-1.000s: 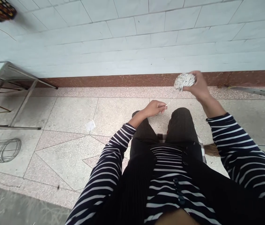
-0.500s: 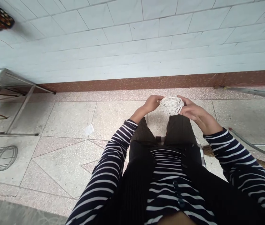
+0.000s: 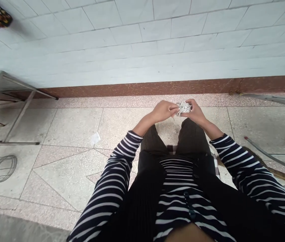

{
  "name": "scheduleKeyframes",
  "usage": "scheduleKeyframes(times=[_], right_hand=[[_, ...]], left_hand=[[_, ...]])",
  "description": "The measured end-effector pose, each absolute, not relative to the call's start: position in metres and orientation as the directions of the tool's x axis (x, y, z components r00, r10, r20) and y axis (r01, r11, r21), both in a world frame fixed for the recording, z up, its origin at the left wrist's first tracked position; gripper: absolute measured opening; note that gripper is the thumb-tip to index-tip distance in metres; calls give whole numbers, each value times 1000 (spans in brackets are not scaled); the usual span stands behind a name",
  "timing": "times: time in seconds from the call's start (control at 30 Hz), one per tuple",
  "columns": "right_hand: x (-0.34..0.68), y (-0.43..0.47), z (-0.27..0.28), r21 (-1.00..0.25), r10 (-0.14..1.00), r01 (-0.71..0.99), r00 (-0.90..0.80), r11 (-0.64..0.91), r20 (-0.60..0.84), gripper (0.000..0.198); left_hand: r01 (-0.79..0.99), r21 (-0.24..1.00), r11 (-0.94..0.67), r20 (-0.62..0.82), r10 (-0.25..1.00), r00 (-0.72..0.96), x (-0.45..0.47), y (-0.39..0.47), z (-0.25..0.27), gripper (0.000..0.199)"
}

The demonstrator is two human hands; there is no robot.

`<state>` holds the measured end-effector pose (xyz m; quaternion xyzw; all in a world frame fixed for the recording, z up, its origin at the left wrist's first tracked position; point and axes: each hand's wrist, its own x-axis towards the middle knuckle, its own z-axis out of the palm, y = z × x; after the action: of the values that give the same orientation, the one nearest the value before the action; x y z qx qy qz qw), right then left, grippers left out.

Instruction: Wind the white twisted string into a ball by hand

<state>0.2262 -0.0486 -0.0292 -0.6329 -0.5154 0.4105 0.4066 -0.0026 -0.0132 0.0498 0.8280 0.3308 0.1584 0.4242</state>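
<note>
Above my knees, both hands meet at a small white, rounded piece (image 3: 184,107) with a ribbed, woven-looking surface; its exact kind is unclear. My right hand (image 3: 195,112) wraps round its right side, thumb and fingers on opposite edges. My left hand (image 3: 165,111) is closed in a pinch at its left edge, where a thin pale strand seems to hang below the fingers. Part of the white piece is hidden by the fingers.
A metal-legged table (image 3: 29,111) stands left, with a wire rack (image 3: 3,169) below it. White paper (image 3: 95,138) lies on the floor. Metal tubes (image 3: 271,154) and a wooden stick (image 3: 283,176) are at right. Ahead runs a tiled wall (image 3: 142,60).
The white piece has turned and now shows a smaller, more open-looking side. My right hand has shifted left and re-wrapped it; my left hand has moved slightly right along its edge.
</note>
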Motion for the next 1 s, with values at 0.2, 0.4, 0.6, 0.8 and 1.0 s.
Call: scheduleKeyframes(times=[0.2, 0.4, 0.6, 0.8, 1.0], right_hand=[[211, -81, -7, -952, 950, -58, -109, -301, -294, 64], [214, -94, 32, -953, 963, -164, -131, -255, -235, 82], [209, -88, 60, -995, 994, -79, -94, -59, -51, 87], [219, -71, 54, -993, 992, 27, -43, 119, 118, 87], [228, -47, 25, -906, 954, 356, 103, 229, 282, 83]], left_hand=[[441, 595, -672, 192, 651, 734, 3, 18, 36, 35], [484, 722, -494, 102, 768, 633, -1, 24, -9, 27], [460, 856, -235, -79, 821, 566, 13, -4, -45, 25], [405, 897, -178, -197, 658, 727, 4, -55, -48, 36], [425, 833, -355, -190, 539, 821, -19, -79, 5, 40]])
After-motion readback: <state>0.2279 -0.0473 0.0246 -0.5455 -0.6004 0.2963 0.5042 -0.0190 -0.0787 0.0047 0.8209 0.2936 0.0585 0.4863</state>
